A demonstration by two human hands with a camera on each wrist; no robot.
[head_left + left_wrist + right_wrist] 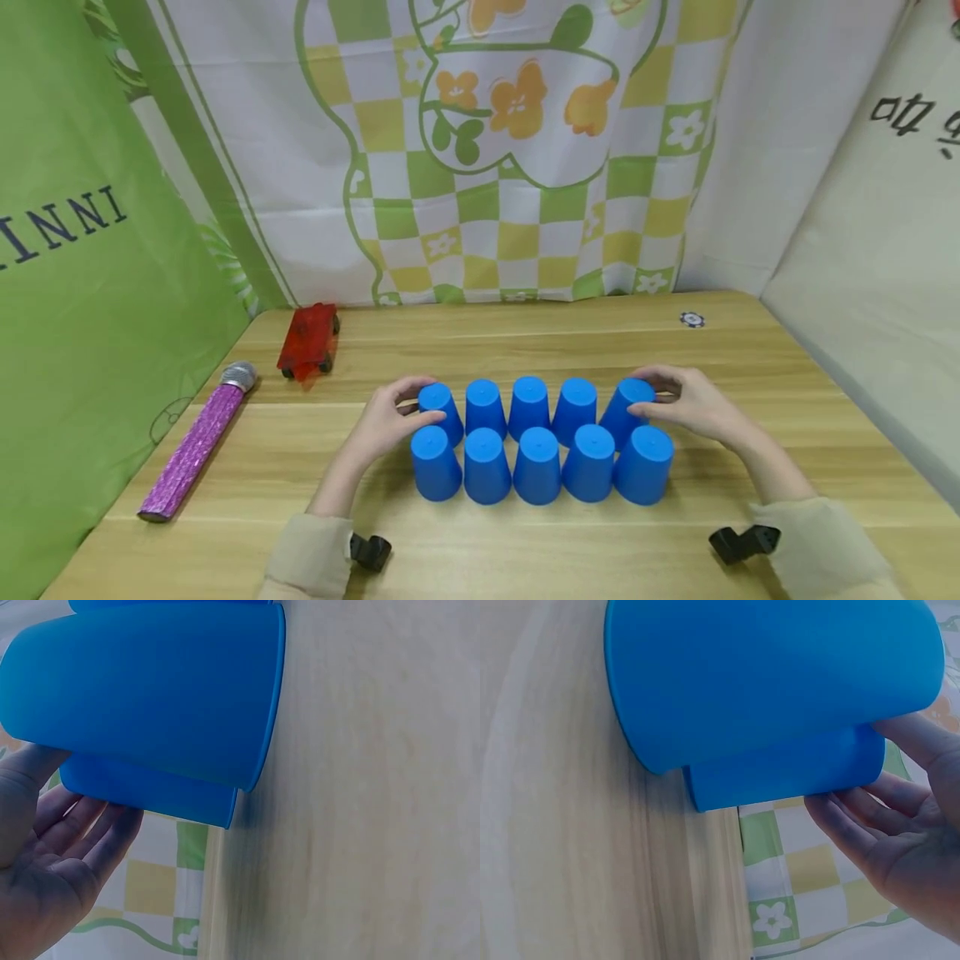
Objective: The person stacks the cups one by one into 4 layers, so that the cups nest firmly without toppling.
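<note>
Two rows of blue cups stand upside down on the table, one row close in front of the other. My left hand [381, 422] holds the leftmost back cup [439, 402] between thumb and fingers. At the other end, my right hand [693, 404] grips the rightmost back cup [624, 410], which looks slightly tilted. The leftmost front cup [150, 690] hides part of the held cup [150, 791] in the left wrist view. Likewise, the right wrist view has the rightmost front cup [772, 675] overlapping the other held cup [787, 771].
A purple microphone [197, 446] with a silver head lies along the left side of the wooden table [540, 550]. Behind it sits a red toy car [309, 337]. A poker chip [692, 319] lies at the back right. Patterned curtains [517, 200] hang behind the table.
</note>
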